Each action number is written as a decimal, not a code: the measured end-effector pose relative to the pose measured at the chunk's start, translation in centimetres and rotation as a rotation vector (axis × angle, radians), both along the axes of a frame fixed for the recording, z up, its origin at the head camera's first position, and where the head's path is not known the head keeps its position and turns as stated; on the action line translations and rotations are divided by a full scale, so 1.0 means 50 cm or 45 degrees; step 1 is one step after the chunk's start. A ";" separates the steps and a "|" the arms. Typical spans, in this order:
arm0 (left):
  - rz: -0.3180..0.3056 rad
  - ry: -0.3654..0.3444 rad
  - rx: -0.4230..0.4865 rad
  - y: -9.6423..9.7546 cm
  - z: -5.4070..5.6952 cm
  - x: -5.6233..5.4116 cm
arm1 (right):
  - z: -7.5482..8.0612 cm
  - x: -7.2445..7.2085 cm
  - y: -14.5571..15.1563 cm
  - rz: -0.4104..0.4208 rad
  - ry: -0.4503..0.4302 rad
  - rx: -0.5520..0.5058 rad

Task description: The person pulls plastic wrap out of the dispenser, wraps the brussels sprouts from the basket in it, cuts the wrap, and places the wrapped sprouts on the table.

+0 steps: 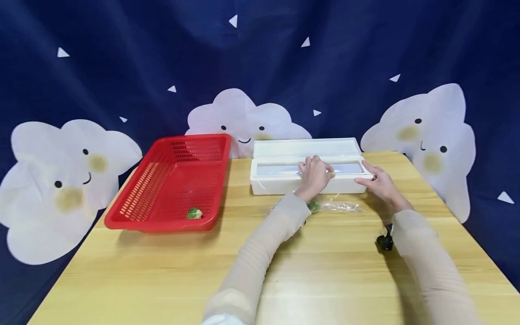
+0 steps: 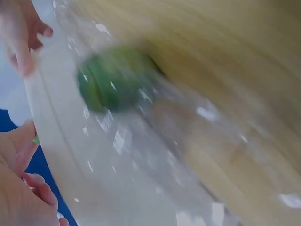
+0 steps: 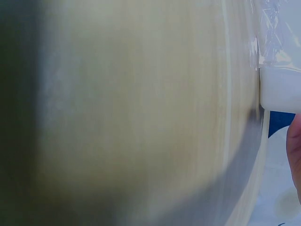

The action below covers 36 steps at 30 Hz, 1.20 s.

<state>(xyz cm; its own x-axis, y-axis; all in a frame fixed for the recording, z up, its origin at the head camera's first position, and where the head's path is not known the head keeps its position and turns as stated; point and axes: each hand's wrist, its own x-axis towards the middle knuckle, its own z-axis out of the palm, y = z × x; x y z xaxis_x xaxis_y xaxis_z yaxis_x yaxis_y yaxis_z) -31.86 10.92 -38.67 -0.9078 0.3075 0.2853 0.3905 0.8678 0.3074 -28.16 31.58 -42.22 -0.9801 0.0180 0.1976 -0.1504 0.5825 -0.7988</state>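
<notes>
- My left hand pinches a small green tab at the opened white box; my right hand grips its right end.
- Film already covers the green vegetable in front, seemingly still uncut.
- Another piece lies unwrapped in the basket.

My left sleeve and right sleeve are plain beige, wrist-length and creased along the forearm. I note pale bluish-white fabric at the left elbow end and a black, angular fitting beside my right wrist.
</notes>
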 end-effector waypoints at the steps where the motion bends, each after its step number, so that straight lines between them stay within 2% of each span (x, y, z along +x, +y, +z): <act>1: 0.006 -0.003 0.000 -0.009 0.002 -0.003 | 0.003 -0.001 0.007 -0.002 -0.012 0.012; 7: 0.054 -0.014 -0.027 -0.057 0.012 -0.019 | 0.011 -0.007 0.039 -0.014 -0.058 0.010; 10: 0.067 -0.017 -0.056 -0.073 0.012 -0.026 | 0.009 -0.004 0.048 -0.021 -0.075 -0.001; 15: 0.143 -0.033 -0.077 -0.115 0.008 -0.037 | 0.003 -0.002 0.055 -0.014 -0.075 -0.030; 21: 0.243 -0.054 -0.010 -0.169 0.005 -0.050 | 0.008 0.003 0.082 -0.037 -0.082 0.022; 27: 0.381 -0.039 0.116 -0.227 -0.004 -0.048 | 0.006 -0.002 0.088 -0.002 -0.044 0.095; 31: 0.419 -0.051 0.182 -0.225 -0.007 -0.044 | 0.006 -0.001 0.101 0.001 -0.062 0.127; 36: 0.476 -0.036 0.203 -0.226 -0.012 -0.037 | 0.005 -0.006 0.099 0.024 -0.064 0.140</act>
